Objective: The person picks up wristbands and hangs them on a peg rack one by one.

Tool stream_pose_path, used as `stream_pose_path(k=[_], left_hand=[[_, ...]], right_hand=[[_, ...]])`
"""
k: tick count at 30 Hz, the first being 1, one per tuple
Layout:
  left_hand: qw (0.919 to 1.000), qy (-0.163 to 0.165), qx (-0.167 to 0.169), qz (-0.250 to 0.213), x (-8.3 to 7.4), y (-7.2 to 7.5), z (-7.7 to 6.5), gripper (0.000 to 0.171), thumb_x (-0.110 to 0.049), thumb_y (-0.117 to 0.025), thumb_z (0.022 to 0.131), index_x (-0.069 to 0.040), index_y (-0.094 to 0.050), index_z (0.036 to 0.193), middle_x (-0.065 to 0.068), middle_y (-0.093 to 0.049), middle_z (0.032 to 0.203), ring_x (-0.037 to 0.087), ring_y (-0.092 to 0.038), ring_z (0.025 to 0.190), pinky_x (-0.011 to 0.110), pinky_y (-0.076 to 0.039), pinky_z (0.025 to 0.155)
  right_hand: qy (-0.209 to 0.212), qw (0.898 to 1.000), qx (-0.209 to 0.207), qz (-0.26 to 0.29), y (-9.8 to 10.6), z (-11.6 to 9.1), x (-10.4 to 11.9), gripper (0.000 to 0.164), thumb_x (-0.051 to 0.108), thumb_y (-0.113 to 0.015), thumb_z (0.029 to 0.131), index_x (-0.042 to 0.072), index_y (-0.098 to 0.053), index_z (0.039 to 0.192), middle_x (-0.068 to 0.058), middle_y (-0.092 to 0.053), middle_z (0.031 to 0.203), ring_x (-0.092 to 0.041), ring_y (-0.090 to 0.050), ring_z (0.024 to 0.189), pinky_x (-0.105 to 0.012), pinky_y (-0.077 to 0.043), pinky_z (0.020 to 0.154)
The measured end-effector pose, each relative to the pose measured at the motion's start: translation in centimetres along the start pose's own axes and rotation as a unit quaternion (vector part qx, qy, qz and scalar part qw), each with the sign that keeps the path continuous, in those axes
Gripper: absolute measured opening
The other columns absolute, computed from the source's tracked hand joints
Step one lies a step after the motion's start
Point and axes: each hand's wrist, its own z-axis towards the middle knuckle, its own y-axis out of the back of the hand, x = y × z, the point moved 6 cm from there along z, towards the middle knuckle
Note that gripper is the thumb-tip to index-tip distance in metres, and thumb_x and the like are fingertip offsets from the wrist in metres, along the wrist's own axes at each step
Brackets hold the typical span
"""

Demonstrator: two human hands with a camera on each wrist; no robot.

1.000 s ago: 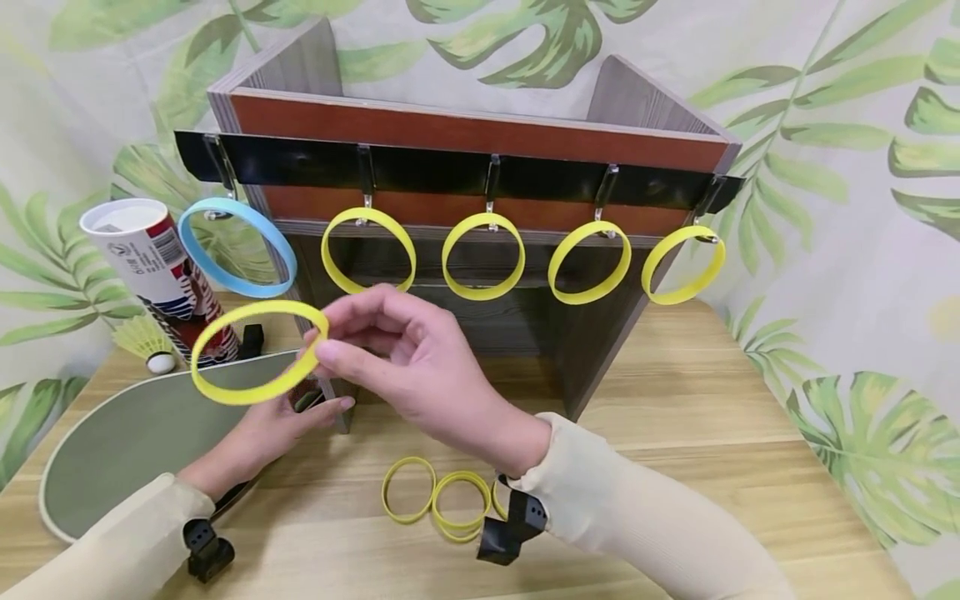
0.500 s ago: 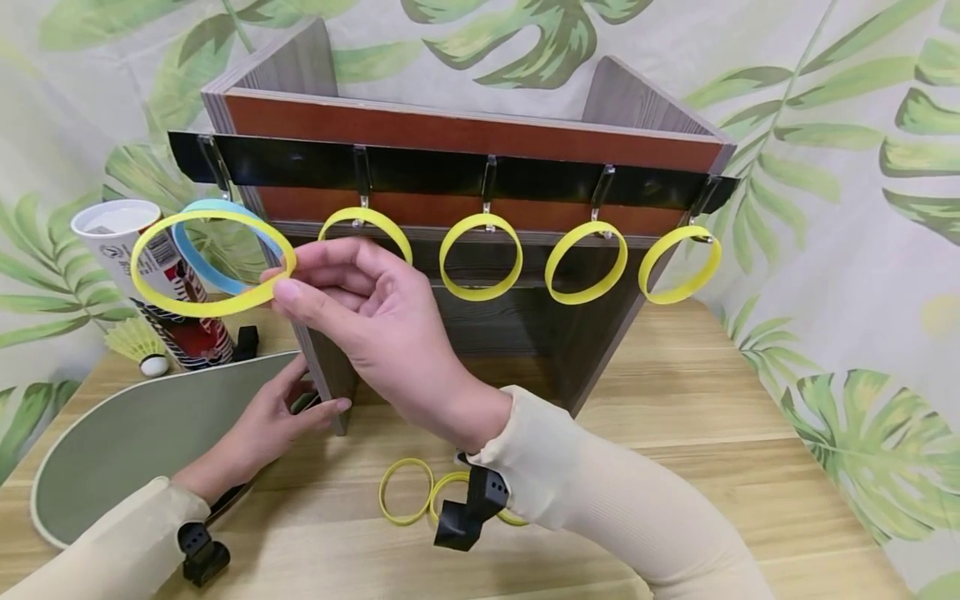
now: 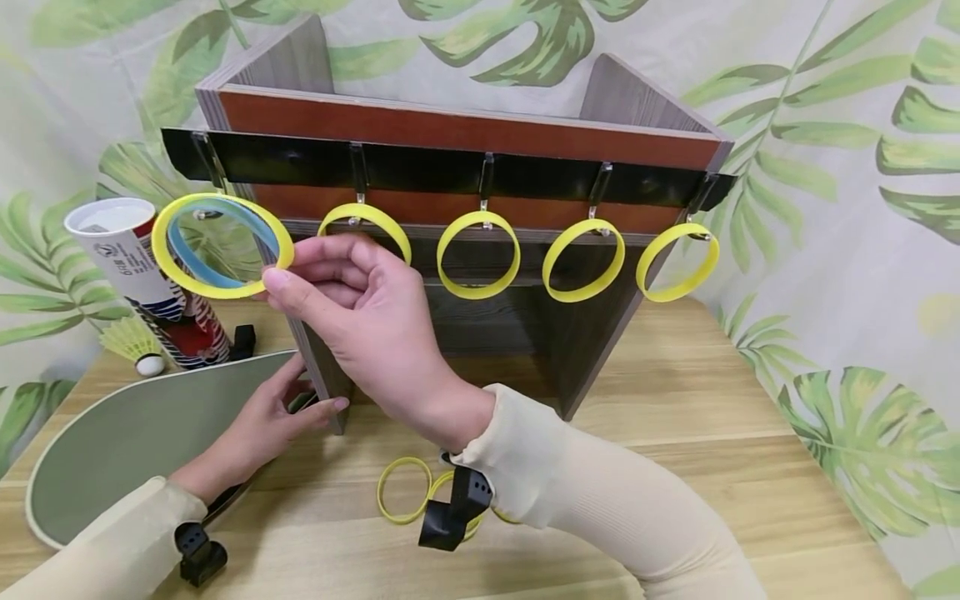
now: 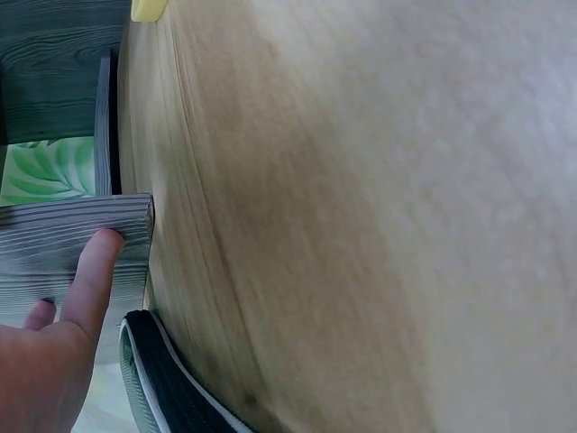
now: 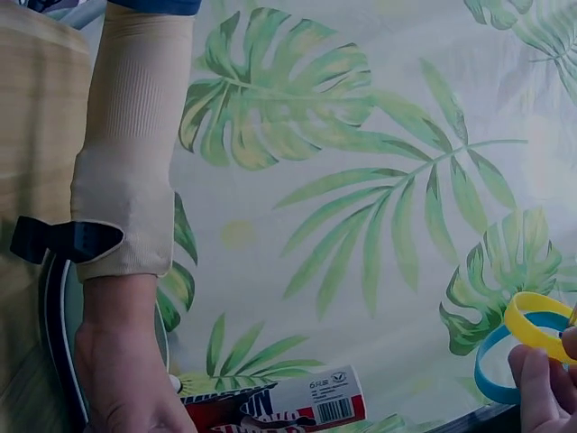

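Observation:
My right hand (image 3: 375,325) pinches a yellow silicone wristband (image 3: 217,289) between thumb and fingers. The band is held up at the leftmost hook (image 3: 210,158), where a blue wristband (image 3: 198,270) hangs. From the head view the yellow one frames the blue one; in the right wrist view the yellow band (image 5: 521,327) overlaps the blue band's (image 5: 488,372) upper part. My left hand (image 3: 266,425) is low at the left side panel (image 3: 315,367) of a wooden shelf, a straight digit (image 4: 93,280) touching the panel's front edge in the left wrist view.
Several yellow wristbands (image 3: 478,292) hang singly from the other hooks on a black strip (image 3: 427,177). More yellow bands (image 3: 403,521) lie on the table (image 3: 675,467). At left are a green-grey padded racket cover (image 3: 135,442), a printed tube (image 3: 138,267) and a yellow shuttlecock (image 3: 135,343).
My right hand has carried the yellow wristband up and left to the blue one's hook, then turned it to face the camera more. My left hand has stayed at the shelf panel.

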Motion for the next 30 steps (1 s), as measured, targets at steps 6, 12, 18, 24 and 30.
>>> stream_pose_path(k=[6,12,18,24,30], left_hand=[[1.0000,0.000,-0.002,0.007,0.1,0.0,-0.1,0.069,-0.013,-0.072,0.100,-0.022,-0.039,0.160,-0.011,-0.058,0.132,-0.002,-0.064,0.107,0.029,-0.066,0.075],[0.9999,0.004,0.000,0.014,0.1,0.1,-0.1,0.069,-0.015,-0.072,0.101,-0.025,-0.038,0.161,0.002,-0.058,0.135,-0.001,-0.064,0.107,0.028,-0.065,0.075],[1.0000,-0.004,0.001,0.008,0.1,0.1,-0.1,0.068,-0.012,-0.071,0.101,-0.021,-0.040,0.160,-0.006,-0.060,0.133,0.001,-0.064,0.108,0.029,-0.066,0.074],[0.9999,0.006,-0.002,0.012,0.0,0.1,-0.1,0.064,-0.015,-0.072,0.101,-0.020,-0.042,0.157,0.008,-0.057,0.139,0.008,-0.065,0.110,0.029,-0.065,0.075],[0.9996,0.022,-0.008,0.017,0.2,0.2,-0.4,0.061,-0.017,-0.073,0.100,-0.018,-0.045,0.154,-0.012,-0.056,0.136,0.004,-0.063,0.109,0.025,-0.063,0.076]], right_hand=[[-0.028,0.999,0.004,-0.034,0.2,-0.3,-0.8,0.024,0.000,-0.070,0.098,-0.007,-0.064,0.120,-0.026,-0.071,0.112,-0.010,-0.076,0.086,-0.021,-0.063,0.087],[-0.035,0.999,0.019,-0.037,0.3,-0.3,-1.0,0.024,0.003,-0.068,0.100,-0.007,-0.064,0.121,-0.031,-0.071,0.114,-0.028,-0.079,0.097,-0.023,-0.063,0.090],[-0.037,0.997,0.056,-0.046,0.6,-1.0,-0.8,0.025,0.002,-0.064,0.102,-0.009,-0.063,0.125,-0.032,-0.070,0.119,-0.038,-0.075,0.109,-0.028,-0.063,0.096],[-0.028,0.995,0.090,-0.045,1.2,-1.8,-0.8,0.023,0.000,-0.062,0.103,-0.010,-0.063,0.125,-0.034,-0.071,0.120,-0.044,-0.072,0.114,-0.033,-0.062,0.099],[-0.042,0.990,0.121,-0.056,1.9,-2.4,-1.4,0.022,0.000,-0.063,0.102,-0.010,-0.065,0.122,-0.033,-0.072,0.117,-0.035,-0.077,0.107,-0.032,-0.063,0.097]])
